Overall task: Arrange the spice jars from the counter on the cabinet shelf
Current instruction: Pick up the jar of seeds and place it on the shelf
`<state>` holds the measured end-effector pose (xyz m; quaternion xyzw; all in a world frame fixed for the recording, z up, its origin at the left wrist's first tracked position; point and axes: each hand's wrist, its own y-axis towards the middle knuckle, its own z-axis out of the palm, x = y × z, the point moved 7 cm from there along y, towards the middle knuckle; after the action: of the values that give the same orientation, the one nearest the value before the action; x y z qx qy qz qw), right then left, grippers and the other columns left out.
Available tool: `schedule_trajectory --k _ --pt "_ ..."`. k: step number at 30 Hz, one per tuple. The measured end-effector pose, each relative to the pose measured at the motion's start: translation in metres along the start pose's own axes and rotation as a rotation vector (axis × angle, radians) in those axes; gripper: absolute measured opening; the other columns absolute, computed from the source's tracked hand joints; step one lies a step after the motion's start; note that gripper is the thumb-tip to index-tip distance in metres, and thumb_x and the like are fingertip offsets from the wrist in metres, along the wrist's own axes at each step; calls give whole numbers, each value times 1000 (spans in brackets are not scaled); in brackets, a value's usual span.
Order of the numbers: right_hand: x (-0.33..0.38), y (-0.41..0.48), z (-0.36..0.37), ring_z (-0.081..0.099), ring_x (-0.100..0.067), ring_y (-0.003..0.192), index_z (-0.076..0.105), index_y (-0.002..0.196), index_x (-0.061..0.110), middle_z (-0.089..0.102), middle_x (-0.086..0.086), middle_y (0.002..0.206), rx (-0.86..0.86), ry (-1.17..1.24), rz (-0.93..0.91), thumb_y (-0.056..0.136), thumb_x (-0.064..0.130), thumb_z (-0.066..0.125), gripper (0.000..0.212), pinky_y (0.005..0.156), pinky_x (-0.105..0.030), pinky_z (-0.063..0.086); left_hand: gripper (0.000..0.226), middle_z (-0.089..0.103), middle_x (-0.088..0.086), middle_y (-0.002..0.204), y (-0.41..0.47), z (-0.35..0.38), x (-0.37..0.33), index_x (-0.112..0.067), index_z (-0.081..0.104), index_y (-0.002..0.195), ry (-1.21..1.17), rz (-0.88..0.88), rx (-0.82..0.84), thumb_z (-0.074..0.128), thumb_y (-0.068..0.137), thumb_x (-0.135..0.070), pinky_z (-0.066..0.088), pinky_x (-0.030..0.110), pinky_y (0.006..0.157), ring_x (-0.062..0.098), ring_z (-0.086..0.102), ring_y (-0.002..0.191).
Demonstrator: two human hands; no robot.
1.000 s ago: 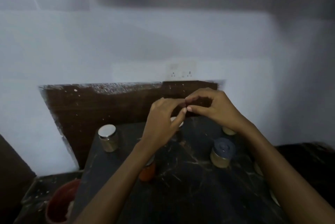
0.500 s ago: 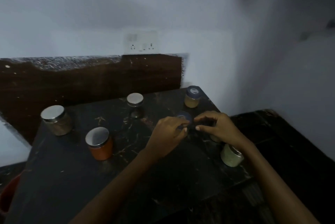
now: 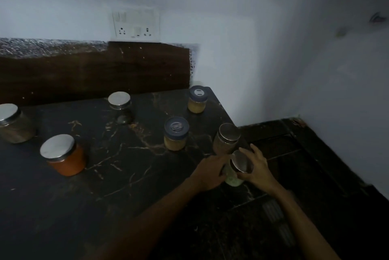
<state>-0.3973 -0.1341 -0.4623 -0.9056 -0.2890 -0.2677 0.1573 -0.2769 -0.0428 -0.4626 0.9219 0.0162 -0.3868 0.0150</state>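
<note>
Dropping from mid-air fiddling, left hand (image 3: 207,172) now wraps the pale-green jar (image 3: 232,179), right hand (image 3: 257,168) clasps its lid (image 3: 240,161) at counter (image 3: 126,175) edge; pickup for the shelf likely starting.

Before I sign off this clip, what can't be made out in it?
Head view only:
1. The pale green glass jar with a steel lid is partly covered by the left hand and right hand gripping it.
2. The large steel-lidded glass jar is cut off by the left edge.
3. The marking on the nearer blue-lidded yellow jar is too blurred to read.
4. The cabinet shelf is out of frame.
</note>
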Motion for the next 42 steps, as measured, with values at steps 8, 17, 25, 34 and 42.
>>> schedule_trajectory --k 8,17,25,34,42 --pt "-12 5 11 42 -22 124 48 131 3 45 -9 133 -70 212 -43 71 1 76 66 105 -36 37 58 29 7 152 8 29 -6 -17 35 145 146 -50 -32 54 90 -16 28 36 110 23 31 137" --pt "33 6 -32 51 -15 109 53 122 20 48 0 121 -12 399 -80 72 18 78 55 80 -21 45 68 23 -1 155 -13 -29 -25 -29 29 145 -13 46 -148 61 86 -14 37 42 109 19 30 138" --pt "177 12 -102 53 0 91 57 122 28 54 15 102 -94 363 -413 77 41 66 47 68 -11 42 84 10 -14 157 -61 -169 -78 -35 22 144 -104 225 -481 71 78 -19 29 23 110 1 13 143" --pt "294 5 -112 59 11 90 63 98 43 63 21 101 80 518 -611 62 58 61 39 67 -5 47 125 -20 -9 157 -117 -238 -86 -22 -4 150 263 255 -386 84 64 -41 13 29 113 9 -9 145" --pt "361 -8 -91 66 2 80 68 86 49 70 21 90 185 543 -698 72 65 53 26 64 -20 53 113 -16 -7 156 -155 -277 -88 -39 2 147 151 329 -527 80 66 -37 43 27 103 1 9 143"
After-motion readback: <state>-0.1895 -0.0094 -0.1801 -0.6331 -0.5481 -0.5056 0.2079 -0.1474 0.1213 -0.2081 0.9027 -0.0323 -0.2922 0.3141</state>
